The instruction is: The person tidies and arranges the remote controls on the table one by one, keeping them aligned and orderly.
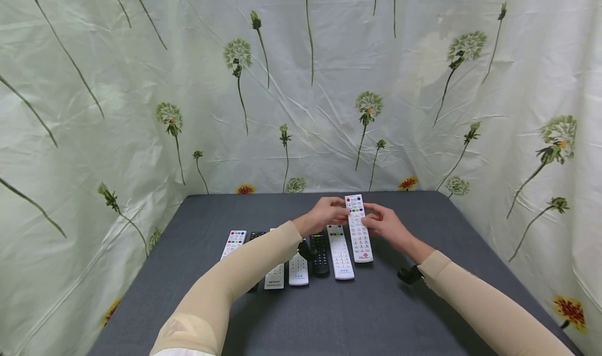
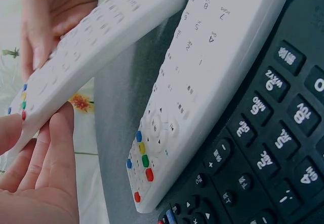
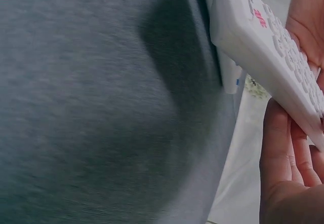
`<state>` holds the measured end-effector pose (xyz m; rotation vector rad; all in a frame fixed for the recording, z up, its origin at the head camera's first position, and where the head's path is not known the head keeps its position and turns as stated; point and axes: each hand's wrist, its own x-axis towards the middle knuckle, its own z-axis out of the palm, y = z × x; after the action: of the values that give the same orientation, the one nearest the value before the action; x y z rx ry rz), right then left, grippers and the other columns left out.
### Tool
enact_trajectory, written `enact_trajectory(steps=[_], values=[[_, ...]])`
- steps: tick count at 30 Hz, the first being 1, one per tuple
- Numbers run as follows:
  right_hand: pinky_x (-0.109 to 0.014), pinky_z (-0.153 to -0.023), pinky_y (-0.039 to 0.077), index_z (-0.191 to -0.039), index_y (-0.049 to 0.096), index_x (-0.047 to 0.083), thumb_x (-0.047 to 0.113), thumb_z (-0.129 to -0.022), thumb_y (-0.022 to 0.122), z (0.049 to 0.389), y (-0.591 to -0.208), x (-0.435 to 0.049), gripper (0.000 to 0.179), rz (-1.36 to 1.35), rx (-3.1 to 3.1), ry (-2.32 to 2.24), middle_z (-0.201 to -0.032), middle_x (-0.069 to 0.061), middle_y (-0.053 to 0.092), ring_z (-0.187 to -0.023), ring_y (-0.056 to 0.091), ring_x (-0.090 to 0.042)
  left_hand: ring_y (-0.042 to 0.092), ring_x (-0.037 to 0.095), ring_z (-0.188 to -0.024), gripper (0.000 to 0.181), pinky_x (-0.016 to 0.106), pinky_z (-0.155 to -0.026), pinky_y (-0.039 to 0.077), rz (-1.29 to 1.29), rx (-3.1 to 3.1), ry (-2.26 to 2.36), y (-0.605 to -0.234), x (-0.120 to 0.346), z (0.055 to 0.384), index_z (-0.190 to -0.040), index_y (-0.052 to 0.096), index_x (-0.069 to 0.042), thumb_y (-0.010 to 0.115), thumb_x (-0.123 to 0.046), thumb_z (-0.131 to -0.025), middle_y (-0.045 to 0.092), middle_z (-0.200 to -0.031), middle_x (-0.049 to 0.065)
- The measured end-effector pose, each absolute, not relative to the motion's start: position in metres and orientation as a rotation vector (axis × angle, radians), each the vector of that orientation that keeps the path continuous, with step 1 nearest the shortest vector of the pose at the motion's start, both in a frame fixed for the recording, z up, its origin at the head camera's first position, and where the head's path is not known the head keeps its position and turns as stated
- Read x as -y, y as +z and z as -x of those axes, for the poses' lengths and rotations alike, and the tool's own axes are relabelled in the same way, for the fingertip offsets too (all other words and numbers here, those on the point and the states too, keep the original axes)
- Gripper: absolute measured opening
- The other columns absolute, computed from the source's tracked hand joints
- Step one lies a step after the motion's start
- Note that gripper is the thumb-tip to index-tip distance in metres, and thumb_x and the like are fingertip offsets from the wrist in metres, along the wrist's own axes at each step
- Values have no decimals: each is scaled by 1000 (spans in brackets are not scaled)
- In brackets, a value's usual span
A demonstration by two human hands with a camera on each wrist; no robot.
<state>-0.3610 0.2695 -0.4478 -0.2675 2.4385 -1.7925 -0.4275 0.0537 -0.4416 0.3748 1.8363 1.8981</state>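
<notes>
Both hands hold one white remote control [image 1: 359,236] above the dark table, its button side facing up. My left hand [image 1: 326,212] pinches its left edge near the far end, thumb on top and fingers beneath, as the left wrist view shows. On the opposite edge, my right hand [image 1: 386,224] grips it between thumb and fingers. A red logo marks the remote's near end. Just left of it lies another white remote [image 1: 341,256], with a black remote [image 1: 320,256] beside that one. In the right wrist view the held remote [image 3: 268,57] casts a shadow on the cloth.
More remotes lie in a row to the left: a white remote [image 1: 298,270], a white remote [image 1: 274,277] and, farther left, a white remote [image 1: 233,241], partly hidden by the left sleeve [image 1: 244,272]. A dandelion-print curtain [image 1: 301,110] hangs behind the grey table [image 1: 376,314].
</notes>
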Motion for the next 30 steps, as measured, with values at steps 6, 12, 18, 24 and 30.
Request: enact_trajectory(steps=[6, 12, 18, 24, 30], values=[[-47, -85, 58, -155, 34, 2, 18, -102, 61, 354, -460, -273, 61, 234, -2425, -1761, -107, -17, 67, -98, 68, -27, 72, 25, -93, 38, 45, -93, 55, -369, -1818, 1955, -448, -54, 438, -134, 62, -4, 67, -2, -96, 70, -108, 17], [-43, -83, 58, -154, 36, 4, 21, -102, 62, 353, -475, -277, 60, 167, -2406, -1747, -108, -14, 69, -97, 68, -26, 72, 24, -89, 28, 43, -90, 57, -408, -1878, 1955, -453, -57, 446, -123, 67, 6, 65, 1, -96, 70, -109, 22], [-41, -80, 59, -153, 38, 4, 23, -99, 66, 349, -482, -278, 64, 129, -2399, -1755, -107, -14, 69, -95, 68, -26, 73, 24, -87, 16, 44, -89, 57, -376, -1900, 1932, -457, -61, 451, -108, 73, 7, 66, 5, -94, 72, -99, 18], [-39, -74, 59, -152, 39, 4, 23, -93, 75, 350, -486, -274, 71, 106, -2449, -1728, -101, -13, 66, -89, 65, -24, 73, 23, -86, 24, 37, -82, 59, -373, -1900, 1908, -460, -60, 453, -117, 69, 12, 64, 6, -95, 72, -102, 18], [-36, -71, 59, -150, 40, -1, 22, -93, 75, 351, -490, -273, 70, 55, -2454, -1713, -96, -13, 67, -85, 66, -21, 73, 24, -90, 30, 34, -83, 59, -350, -1914, 1879, -463, -60, 454, -125, 64, 12, 62, 3, -97, 72, -105, 21]])
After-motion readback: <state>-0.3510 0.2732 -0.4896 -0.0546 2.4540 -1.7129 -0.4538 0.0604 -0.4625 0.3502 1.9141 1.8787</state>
